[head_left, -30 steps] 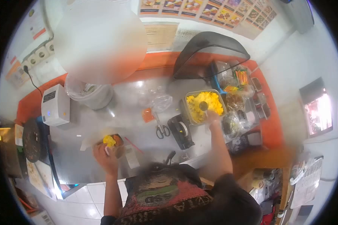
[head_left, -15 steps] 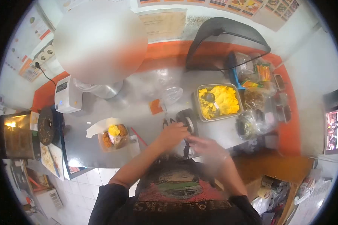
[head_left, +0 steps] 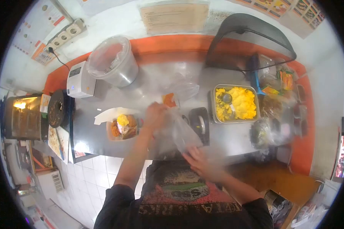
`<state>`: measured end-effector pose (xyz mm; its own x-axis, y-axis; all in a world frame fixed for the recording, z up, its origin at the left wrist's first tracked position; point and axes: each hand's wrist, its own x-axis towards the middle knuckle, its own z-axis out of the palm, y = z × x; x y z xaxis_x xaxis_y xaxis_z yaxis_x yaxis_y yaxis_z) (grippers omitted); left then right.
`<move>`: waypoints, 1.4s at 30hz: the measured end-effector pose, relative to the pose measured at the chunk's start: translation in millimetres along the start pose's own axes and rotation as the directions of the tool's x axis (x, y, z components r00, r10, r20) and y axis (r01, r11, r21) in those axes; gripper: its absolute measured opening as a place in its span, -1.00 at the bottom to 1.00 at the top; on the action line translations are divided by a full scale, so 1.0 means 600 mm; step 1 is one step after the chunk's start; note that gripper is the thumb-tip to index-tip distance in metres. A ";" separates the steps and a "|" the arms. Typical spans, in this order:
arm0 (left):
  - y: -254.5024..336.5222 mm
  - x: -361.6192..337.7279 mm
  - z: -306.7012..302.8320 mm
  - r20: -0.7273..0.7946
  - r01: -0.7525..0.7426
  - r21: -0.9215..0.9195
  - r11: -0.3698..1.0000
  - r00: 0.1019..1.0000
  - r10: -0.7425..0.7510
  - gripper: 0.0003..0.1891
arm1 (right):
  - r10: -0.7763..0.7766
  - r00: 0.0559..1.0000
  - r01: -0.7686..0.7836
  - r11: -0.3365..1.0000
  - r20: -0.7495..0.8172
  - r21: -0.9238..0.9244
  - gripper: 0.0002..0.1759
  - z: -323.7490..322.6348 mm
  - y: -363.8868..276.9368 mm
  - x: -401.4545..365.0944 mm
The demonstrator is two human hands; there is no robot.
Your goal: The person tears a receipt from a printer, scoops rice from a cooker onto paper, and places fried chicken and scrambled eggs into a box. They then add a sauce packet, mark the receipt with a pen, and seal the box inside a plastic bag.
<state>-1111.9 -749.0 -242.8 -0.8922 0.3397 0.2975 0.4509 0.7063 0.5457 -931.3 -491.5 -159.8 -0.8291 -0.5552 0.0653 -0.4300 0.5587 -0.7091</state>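
Note:
A clear plastic bag (head_left: pixel 185 133) is stretched slantwise between my two hands, over the metal counter. My left hand (head_left: pixel 156 114) is closed at the bag's upper left end, its fingers blurred. At the lower right end, my right hand (head_left: pixel 202 163) pinches the bag. Just beyond the bag lies a dark device with a pale curved band (head_left: pixel 200 124). Left of my left hand sits an open paper box (head_left: pixel 123 136) of fried food with a yellow topping (head_left: pixel 123 119).
A metal tray of yellow crumbly food (head_left: pixel 239 103) with a scoop stands right. Bagged goods (head_left: pixel 271 101) line the right end. A clear tub (head_left: pixel 118 70) and a white printer-like box (head_left: pixel 81 80) stand back left. A dark mesh cover (head_left: pixel 252 42) leans at the back.
My hands have moved away from the dark device and apart; a clear plastic bag now spans them. The view has shifted, and the clear tub shows fully.

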 end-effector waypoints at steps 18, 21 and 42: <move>-0.092 -0.283 -0.173 0.366 0.155 -0.055 0.986 0.922 -0.124 -0.69 | 0.531 0.847 -0.529 0.836 -0.027 -0.146 -0.73 0.404 0.103 0.306; -0.133 -0.356 -0.165 0.535 0.105 0.056 0.993 0.837 -0.118 -0.53 | 0.544 0.839 -0.544 0.838 -0.014 -0.043 -0.73 0.406 0.117 0.297; -0.237 -0.402 -0.153 0.579 -0.193 -0.027 0.981 0.796 0.173 -0.54 | 0.594 0.723 -0.422 0.784 -0.353 0.454 -0.89 0.527 -0.008 0.248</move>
<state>-958.6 -988.3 -319.8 -0.6471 0.7524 -0.1226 0.6150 0.6103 0.4993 -939.7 -771.9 -368.7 -0.9810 0.1480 -0.1258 0.1750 0.3927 -0.9029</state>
